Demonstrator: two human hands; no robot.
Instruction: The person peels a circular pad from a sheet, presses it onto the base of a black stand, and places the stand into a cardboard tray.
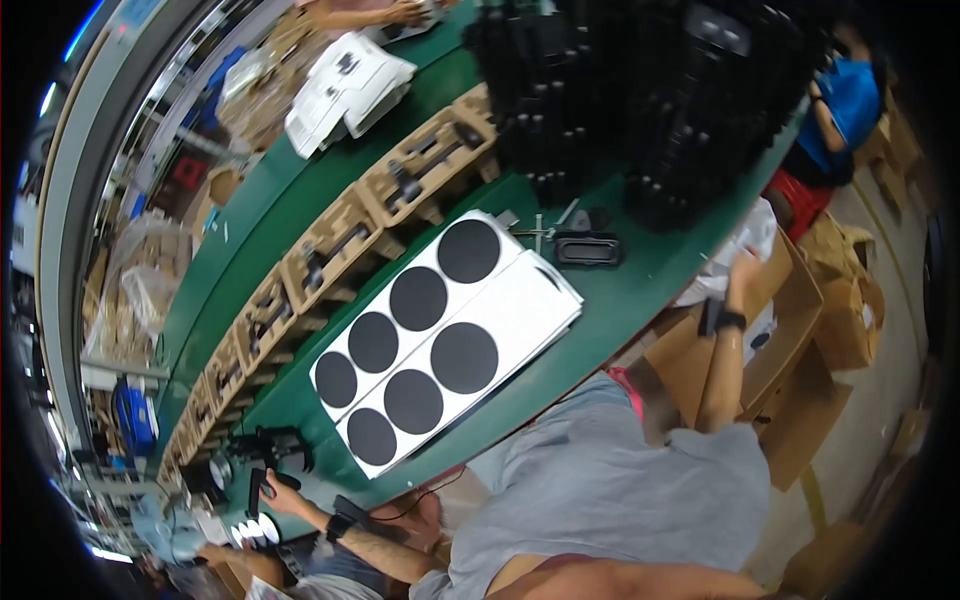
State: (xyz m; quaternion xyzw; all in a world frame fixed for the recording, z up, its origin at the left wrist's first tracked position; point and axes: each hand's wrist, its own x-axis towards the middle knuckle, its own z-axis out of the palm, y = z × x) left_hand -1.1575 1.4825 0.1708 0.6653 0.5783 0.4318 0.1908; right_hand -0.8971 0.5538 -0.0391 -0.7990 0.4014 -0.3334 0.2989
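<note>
My left hand (284,497) is closed around a dark, flat black part (259,492) at the table's lower left. Beside it lie more black parts (275,448) and a stack of white round pieces (256,530). On the other side, my right hand (745,272) has its fingers curled on a white plastic bag (712,278) at an open cardboard box (790,300); its fingertips are partly hidden. Between my hands, white panels bearing large black discs (413,402) lie on the green table (640,285). A black rectangular frame (588,250) sits just beyond them.
Moulded pulp trays (335,245) holding black parts run in a curved row. Tall piles of black parts (680,110) stand at the far right of the table. A white moulded housing (350,85) rests farther back. Co-workers are nearby, one in a blue top (850,100).
</note>
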